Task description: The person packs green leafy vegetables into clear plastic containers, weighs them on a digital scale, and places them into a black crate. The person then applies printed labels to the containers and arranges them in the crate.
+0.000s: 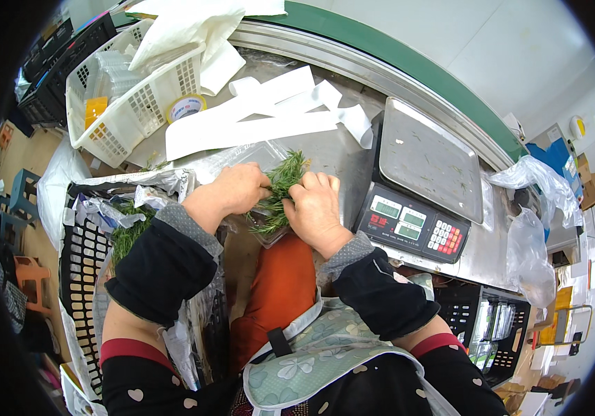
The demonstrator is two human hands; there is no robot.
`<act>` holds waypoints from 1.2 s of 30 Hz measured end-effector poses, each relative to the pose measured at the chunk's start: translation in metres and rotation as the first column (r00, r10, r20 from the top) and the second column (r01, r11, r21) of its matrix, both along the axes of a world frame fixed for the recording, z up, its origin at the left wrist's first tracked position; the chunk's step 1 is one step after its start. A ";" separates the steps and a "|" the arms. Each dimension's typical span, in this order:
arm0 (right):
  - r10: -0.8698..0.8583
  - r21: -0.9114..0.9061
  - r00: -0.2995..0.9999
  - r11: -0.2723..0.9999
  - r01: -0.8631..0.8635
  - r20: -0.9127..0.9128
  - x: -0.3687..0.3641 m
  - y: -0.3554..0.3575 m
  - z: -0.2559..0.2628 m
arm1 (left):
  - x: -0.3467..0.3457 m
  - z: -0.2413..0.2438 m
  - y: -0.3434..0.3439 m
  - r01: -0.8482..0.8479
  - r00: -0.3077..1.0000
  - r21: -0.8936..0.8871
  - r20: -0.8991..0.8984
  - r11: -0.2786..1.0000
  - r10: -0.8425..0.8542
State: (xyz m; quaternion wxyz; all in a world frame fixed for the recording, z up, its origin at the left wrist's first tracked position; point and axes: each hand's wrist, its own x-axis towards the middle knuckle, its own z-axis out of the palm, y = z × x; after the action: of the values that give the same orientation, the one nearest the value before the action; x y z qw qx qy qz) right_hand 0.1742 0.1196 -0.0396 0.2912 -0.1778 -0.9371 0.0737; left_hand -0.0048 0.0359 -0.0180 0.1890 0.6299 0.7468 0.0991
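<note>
A bunch of green herb sprigs (286,179), rosemary by its needle leaves, lies in a clear plastic container (276,239) at the front edge of the metal table. My left hand (237,190) grips the bunch from its left side with bent fingers. On the other side, my right hand (317,208) curls its fingers over the sprigs. Parts of the stems and most of the container are hidden by the hands and leaves. A clear plastic lid (261,152) lies flat just behind the bunch.
Right of my hands stands a digital scale (412,223) with a steel pan (427,156). White paper strips (255,127), a tape roll (187,108) and a white basket (157,112) lie behind. A black crate (81,270) with more herbs (131,234) is at left, another crate (505,359) lower right.
</note>
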 end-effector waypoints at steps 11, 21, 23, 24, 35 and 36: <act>-0.119 -0.343 0.970 0.939 0.039 -0.213 0.001 0.006 -0.013 | 0.005 0.008 -0.001 -0.023 0.998 -0.034 -0.052 0.999 0.021; 0.143 -0.123 0.989 0.982 -0.144 -0.023 0.042 0.014 0.036 | 0.010 0.003 -0.003 0.026 0.978 0.040 -0.206 0.999 -0.018; 0.132 -0.116 0.985 0.986 -0.119 0.112 0.037 0.023 0.034 | 0.011 0.003 -0.005 0.052 0.969 0.109 -0.246 0.993 -0.024; 0.102 -0.101 0.986 0.991 -0.089 0.131 0.031 0.024 0.032 | 0.012 0.006 -0.004 0.028 0.981 0.128 -0.196 0.991 -0.003; 0.030 -0.231 0.974 0.973 0.023 0.224 0.013 0.035 0.025 | 0.036 0.008 -0.010 0.175 0.913 0.138 -0.394 0.975 -0.108; 0.035 -0.224 0.977 0.975 0.014 0.212 0.012 0.039 0.024 | 0.036 0.003 -0.008 0.183 0.899 0.149 -0.425 0.972 -0.104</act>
State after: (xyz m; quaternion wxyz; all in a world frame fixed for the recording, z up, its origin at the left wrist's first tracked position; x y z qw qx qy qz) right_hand 0.1861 0.1585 -0.0160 0.1661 -0.2114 -0.9497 0.1606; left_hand 0.0315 0.0283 -0.0148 -0.0261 0.7050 0.7085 0.0179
